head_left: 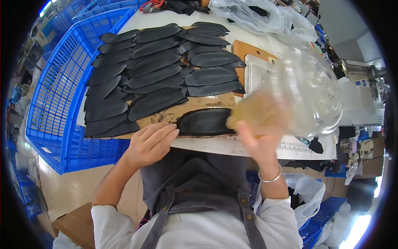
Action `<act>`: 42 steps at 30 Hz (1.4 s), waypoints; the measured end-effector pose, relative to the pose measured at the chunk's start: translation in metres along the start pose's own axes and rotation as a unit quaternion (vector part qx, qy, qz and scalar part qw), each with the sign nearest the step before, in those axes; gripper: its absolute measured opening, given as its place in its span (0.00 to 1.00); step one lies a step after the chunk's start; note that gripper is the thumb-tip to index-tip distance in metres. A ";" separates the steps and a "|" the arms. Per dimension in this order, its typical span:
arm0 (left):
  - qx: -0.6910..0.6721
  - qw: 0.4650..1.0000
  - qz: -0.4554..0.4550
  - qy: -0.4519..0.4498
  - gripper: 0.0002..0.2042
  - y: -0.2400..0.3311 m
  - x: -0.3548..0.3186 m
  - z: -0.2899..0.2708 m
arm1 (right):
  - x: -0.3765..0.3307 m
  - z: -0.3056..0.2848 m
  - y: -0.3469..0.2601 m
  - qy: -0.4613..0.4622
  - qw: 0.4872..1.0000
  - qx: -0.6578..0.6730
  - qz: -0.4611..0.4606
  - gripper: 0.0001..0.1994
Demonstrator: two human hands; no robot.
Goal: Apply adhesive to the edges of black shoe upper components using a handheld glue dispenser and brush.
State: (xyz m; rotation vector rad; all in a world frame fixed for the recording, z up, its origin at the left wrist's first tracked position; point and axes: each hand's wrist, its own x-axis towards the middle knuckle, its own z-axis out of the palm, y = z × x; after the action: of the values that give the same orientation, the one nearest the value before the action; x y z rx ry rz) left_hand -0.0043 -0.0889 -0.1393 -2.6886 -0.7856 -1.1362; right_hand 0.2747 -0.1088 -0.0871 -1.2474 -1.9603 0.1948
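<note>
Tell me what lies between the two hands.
In the head view, a black piece lies on brown board between left hand and right hand, a blurred yellowish thing at its right end.

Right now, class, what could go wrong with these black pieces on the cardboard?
The nearest black piece lies along the front edge of the cardboard; a push might slip it off.
The left hand is close beside the overlapping black pieces, so a sideways bump could disturb them.
A blurred yellowish thing at the right hand is near the first piece's right end and may nudge it.
</note>
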 end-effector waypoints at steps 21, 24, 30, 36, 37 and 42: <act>-0.152 0.968 -0.085 -0.180 0.14 0.031 0.138 0.053 | -0.027 -0.013 0.053 0.379 0.870 0.281 0.142 0.31; -0.176 0.963 -0.099 -0.179 0.14 0.029 0.140 0.053 | -0.029 -0.016 0.056 0.377 0.870 0.287 0.138 0.32; -0.221 0.946 -0.146 -0.187 0.14 0.025 0.139 0.054 | -0.031 -0.018 0.061 0.367 0.872 0.295 0.135 0.35; -0.248 0.939 -0.159 -0.176 0.13 0.027 0.141 0.054 | -0.030 -0.019 0.054 0.293 0.885 0.346 0.106 0.41; -0.247 0.940 -0.159 -0.174 0.13 0.027 0.141 0.054 | -0.028 -0.019 0.051 0.291 0.876 0.367 0.112 0.43; -0.253 0.936 -0.163 -0.183 0.09 0.025 0.140 0.055 | -0.032 -0.024 0.041 0.184 0.802 0.553 0.129 0.48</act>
State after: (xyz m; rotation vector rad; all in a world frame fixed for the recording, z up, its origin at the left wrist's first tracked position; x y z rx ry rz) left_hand 0.1247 -0.0353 -0.0782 -3.3638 -1.1714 -1.0189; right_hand 0.3263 -0.1207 -0.1092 -0.6412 -0.9759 0.9919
